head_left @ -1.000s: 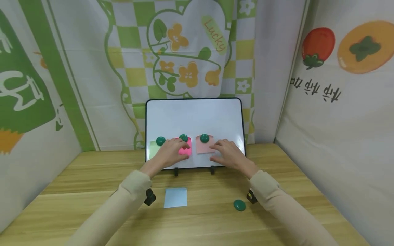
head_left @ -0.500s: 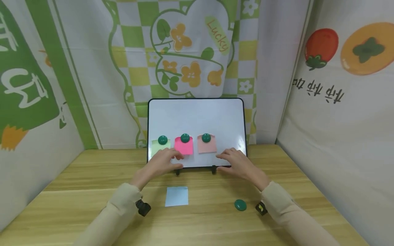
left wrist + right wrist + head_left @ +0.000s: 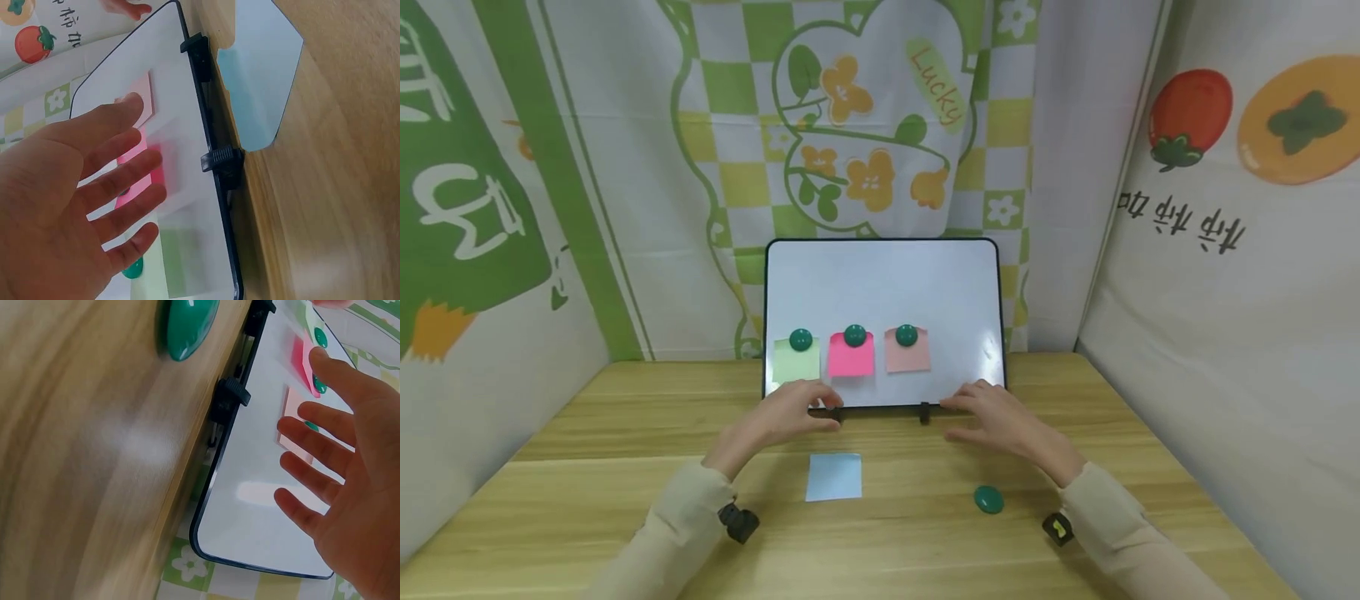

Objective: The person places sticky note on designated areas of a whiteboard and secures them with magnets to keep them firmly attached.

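Observation:
Both hands hang in front of a small whiteboard (image 3: pixel 880 283), fingers spread and relaxed, holding nothing. My left hand (image 3: pixel 786 411) is near the board's lower left, below a light green sticky note (image 3: pixel 796 364). My right hand (image 3: pixel 1000 417) is by the lower right corner. A hot pink sticky note (image 3: pixel 851 360) and a pale pink sticky note (image 3: pixel 907 355) sit in a row with the green one, each under a round green magnet (image 3: pixel 855 335). On the table in front lie a light blue sticky note (image 3: pixel 834 477) and a loose green magnet (image 3: pixel 988 499).
Two black clips (image 3: pixel 924 412) hold the board's bottom edge at the back of the wooden table (image 3: pixel 910 550). Printed cloth (image 3: pixel 715 150) hangs behind the board and along both sides. Each wrist wears a small black camera (image 3: pixel 1058 528).
Both hands have drawn back and down from the board and moved apart, uncovering the green and hot pink notes. The view has shifted slightly; notes and magnets stay put.

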### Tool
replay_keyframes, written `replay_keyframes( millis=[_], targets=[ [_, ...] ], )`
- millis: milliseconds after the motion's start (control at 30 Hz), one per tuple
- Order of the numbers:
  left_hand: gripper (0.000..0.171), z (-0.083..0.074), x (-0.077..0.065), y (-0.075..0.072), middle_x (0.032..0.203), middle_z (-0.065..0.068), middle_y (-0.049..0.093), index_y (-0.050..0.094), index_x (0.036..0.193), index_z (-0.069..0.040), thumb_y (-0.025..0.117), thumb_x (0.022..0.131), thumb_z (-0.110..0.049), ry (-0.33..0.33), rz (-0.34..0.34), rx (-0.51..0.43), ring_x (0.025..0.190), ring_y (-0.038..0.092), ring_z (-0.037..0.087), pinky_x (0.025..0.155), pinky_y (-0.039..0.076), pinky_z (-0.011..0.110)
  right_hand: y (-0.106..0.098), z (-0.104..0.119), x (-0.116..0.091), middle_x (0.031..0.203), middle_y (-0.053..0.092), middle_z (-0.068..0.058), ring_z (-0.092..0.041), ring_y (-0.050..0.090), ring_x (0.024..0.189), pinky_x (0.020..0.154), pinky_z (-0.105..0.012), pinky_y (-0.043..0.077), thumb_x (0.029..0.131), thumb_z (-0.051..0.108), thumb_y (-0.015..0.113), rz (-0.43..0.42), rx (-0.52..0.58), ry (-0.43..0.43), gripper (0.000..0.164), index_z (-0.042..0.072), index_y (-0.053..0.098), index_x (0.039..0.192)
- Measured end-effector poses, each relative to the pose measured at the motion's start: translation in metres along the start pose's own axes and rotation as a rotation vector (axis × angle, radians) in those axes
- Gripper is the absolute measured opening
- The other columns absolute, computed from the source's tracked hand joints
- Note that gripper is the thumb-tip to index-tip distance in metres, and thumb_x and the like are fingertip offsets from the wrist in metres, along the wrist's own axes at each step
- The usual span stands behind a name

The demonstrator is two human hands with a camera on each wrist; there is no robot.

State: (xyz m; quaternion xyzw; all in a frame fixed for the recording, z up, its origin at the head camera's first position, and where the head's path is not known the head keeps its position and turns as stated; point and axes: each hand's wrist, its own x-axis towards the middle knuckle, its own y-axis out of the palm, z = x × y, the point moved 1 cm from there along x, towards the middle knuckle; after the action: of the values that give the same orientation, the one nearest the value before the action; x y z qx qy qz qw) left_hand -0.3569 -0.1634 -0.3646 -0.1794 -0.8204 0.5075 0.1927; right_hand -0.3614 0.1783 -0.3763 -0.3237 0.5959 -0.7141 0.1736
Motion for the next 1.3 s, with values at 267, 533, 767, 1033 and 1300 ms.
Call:
replay_keyframes(
  millis=[267,533,767,1033,1300],
  targets=[
    [0.037,0.002,-0.002,0.006,0.113,0.010,0.071,0.070,0.117,-0.003,0.075,0.088,-0.024,0.080,0.088,-0.027,0.107,0.064,0.027,0.093,0.052,0.045,0.003,0.002,-0.007,0.117,0.067,-0.004,-0.023,0.059,0.109,0.093,-0.045,0.049,0.091,0.043,0.068,0.039,0.051,-0.018,0.047,0.012,0.067,0.127],
    [0.037,0.003,-0.006,0.009,0.110,0.008,0.070,0.070,0.116,-0.005,0.079,0.085,-0.023,0.004,0.145,-0.046,0.097,0.061,0.020,0.086,0.052,0.039,0.002,0.001,-0.012,0.114,0.067,-0.004,-0.020,0.058,0.105,0.091,-0.042,0.049,0.092,0.044,0.068,0.073,0.062,-0.029,0.048,0.011,0.067,0.127],
    [0.037,-0.002,-0.007,0.015,0.100,0.001,0.068,0.071,0.114,-0.012,0.082,0.081,-0.024,-0.076,0.212,-0.036,0.087,0.058,0.015,0.078,0.051,0.036,0.000,0.000,-0.017,0.120,0.067,-0.004,-0.020,0.058,0.108,0.092,-0.042,0.049,0.092,0.046,0.067,0.138,0.102,-0.046,0.051,0.010,0.066,0.128],
    [0.021,0.001,-0.007,0.020,0.085,-0.005,0.063,0.073,0.097,-0.018,0.083,0.079,-0.021,-0.118,0.255,0.037,0.080,0.055,0.013,0.075,0.048,0.034,0.001,-0.002,-0.024,0.121,0.067,0.001,-0.021,0.058,0.114,0.099,-0.047,0.047,0.091,0.050,0.066,0.222,0.127,-0.043,0.053,0.016,0.064,0.131],
    [0.014,0.006,-0.004,0.027,0.080,-0.008,0.062,0.071,0.085,-0.021,0.081,0.079,-0.012,-0.106,0.249,0.084,0.077,0.055,0.011,0.073,0.048,0.033,0.003,-0.001,-0.027,0.125,0.065,0.000,-0.022,0.056,0.116,0.098,-0.048,0.047,0.090,0.050,0.067,0.246,0.149,-0.069,0.054,0.018,0.062,0.134]
  ],
)
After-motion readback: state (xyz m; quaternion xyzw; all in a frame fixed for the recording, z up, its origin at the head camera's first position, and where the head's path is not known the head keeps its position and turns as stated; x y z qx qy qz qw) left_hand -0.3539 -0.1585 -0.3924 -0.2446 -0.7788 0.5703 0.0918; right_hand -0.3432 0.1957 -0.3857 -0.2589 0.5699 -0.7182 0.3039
